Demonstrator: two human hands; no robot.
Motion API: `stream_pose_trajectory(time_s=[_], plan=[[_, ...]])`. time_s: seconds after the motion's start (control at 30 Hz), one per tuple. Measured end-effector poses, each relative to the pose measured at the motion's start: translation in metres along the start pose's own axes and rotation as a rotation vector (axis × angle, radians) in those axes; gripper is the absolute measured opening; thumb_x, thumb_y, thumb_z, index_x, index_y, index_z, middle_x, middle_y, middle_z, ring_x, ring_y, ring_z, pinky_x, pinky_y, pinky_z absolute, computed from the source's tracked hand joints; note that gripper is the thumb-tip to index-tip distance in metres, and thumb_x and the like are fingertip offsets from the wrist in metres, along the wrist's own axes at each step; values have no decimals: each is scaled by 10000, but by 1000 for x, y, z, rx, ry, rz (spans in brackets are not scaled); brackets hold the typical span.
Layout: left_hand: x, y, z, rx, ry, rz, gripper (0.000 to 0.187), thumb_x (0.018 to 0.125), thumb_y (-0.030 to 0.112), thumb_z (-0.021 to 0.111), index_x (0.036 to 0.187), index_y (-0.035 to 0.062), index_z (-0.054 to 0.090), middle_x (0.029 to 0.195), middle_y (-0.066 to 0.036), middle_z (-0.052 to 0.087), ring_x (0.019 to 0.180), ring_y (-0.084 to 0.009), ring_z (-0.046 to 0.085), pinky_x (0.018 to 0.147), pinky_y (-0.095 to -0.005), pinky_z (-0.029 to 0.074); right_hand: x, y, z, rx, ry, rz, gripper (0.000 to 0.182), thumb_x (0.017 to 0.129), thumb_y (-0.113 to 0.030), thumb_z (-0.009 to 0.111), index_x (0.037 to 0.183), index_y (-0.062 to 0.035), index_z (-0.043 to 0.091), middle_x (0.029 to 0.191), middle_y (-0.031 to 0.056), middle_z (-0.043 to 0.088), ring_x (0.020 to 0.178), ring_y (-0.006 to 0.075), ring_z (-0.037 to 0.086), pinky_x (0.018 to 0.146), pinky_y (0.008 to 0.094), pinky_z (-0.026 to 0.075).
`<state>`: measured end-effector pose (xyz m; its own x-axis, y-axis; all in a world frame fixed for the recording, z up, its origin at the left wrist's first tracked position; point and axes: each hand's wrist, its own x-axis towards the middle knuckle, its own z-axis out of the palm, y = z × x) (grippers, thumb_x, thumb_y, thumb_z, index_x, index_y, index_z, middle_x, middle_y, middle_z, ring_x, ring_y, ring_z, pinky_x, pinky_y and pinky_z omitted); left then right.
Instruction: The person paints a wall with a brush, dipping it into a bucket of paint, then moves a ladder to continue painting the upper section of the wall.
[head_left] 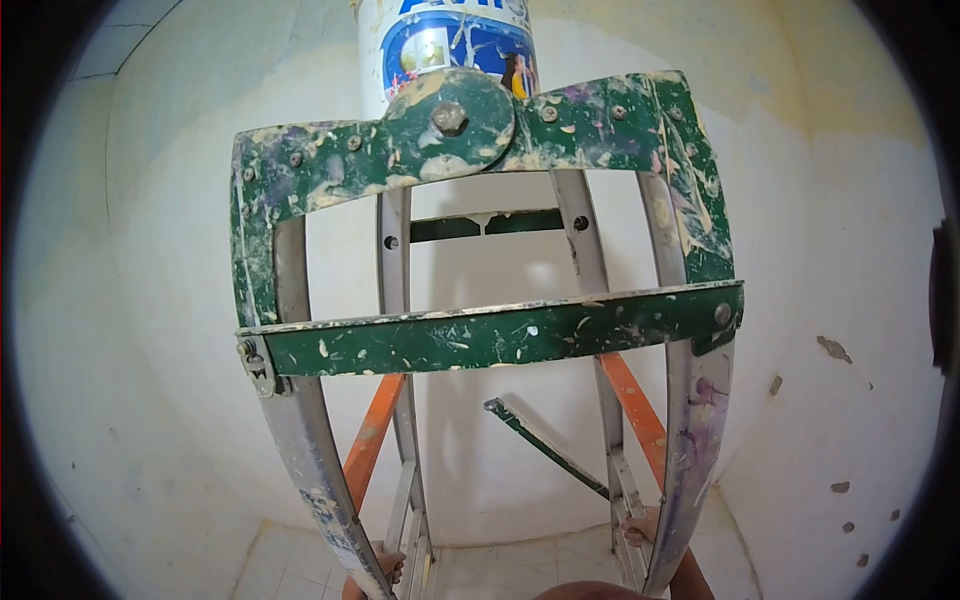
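A paint-splattered stepladder stands right in front of me, its green hinged top bracket bolted to grey metal legs. On or behind that top sits a paint bucket with a blue and white label; its upper part is cut off. Low on the left, my left hand is closed around the ladder's side, partly hidden by the near leg. My right hand grips the right side a little higher, fingers curled on the frame. Orange braces and a loose-angled green bar show between the legs.
Pale walls close in around the ladder, with yellowish patches near the top. Chipped spots mark the right wall. Light floor tiles show below. A dark object stands at the right edge.
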<state>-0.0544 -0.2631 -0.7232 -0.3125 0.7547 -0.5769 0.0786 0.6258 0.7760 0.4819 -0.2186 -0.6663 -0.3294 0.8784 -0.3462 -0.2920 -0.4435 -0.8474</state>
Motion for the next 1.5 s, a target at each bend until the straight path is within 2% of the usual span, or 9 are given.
stream_pose_trajectory(time_s=[0.07,0.1,0.17,0.5,0.6,0.73,0.97,1.3,1.5], plan=[[-6,-4,7,-112,143,364,233,974,224,661,830,81,547,621,-16,510,479,-151,473,400,-362,378,3,6,3,-31,42,-22,104,923,-78,673,928,-11,593,672,45,550,555,147,513,518,331,407],[-5,2,1,-110,146,368,233,974,224,661,830,81,547,621,-16,510,479,-151,473,400,-362,378,3,8,5,-46,63,-30,103,923,-75,671,925,-13,589,669,43,545,551,146,508,515,330,403],[-6,12,-8,-34,-50,53,135,938,79,670,912,-1,564,669,-55,560,528,-167,542,468,-333,439,3,8,6,-71,101,-44,101,923,-70,667,918,-18,580,663,38,534,543,142,498,510,329,394],[1,26,-9,12,-101,-59,147,950,77,659,908,0,541,665,-55,550,517,-170,536,456,-337,432,2,16,14,-165,252,-113,117,923,-45,647,885,-43,536,630,13,481,504,127,446,484,324,353],[1,18,-13,26,-111,26,187,932,162,674,842,27,582,627,-58,573,499,-174,565,439,-345,459,0,17,19,-189,297,-124,128,923,-37,641,875,-50,523,620,6,465,492,122,431,476,323,341],[-2,14,-11,70,-34,142,235,923,140,676,725,51,583,585,-48,545,460,-171,544,422,-338,448,7,26,-1,-204,265,-89,131,915,-25,634,864,-57,517,609,2,455,483,115,426,467,317,332],[-7,17,-9,12,-99,87,242,928,137,666,725,67,553,592,-33,530,462,-159,520,420,-330,432,17,27,-15,-120,123,-69,139,891,-14,640,867,-72,516,598,-8,439,469,105,434,433,296,323],[3,9,-11,-8,-106,154,248,918,148,671,717,61,556,584,-30,534,447,-147,517,413,-318,442,29,39,-32,-212,296,-56,150,864,-16,663,885,-71,525,601,-3,449,459,107,439,413,295,326],[13,2,-14,84,-82,214,222,924,177,673,781,48,563,592,-36,545,460,-146,539,418,-323,451,38,51,-51,-308,277,-99,156,896,-156,694,823,-80,579,584,7,485,456,122,451,435,310,351]])
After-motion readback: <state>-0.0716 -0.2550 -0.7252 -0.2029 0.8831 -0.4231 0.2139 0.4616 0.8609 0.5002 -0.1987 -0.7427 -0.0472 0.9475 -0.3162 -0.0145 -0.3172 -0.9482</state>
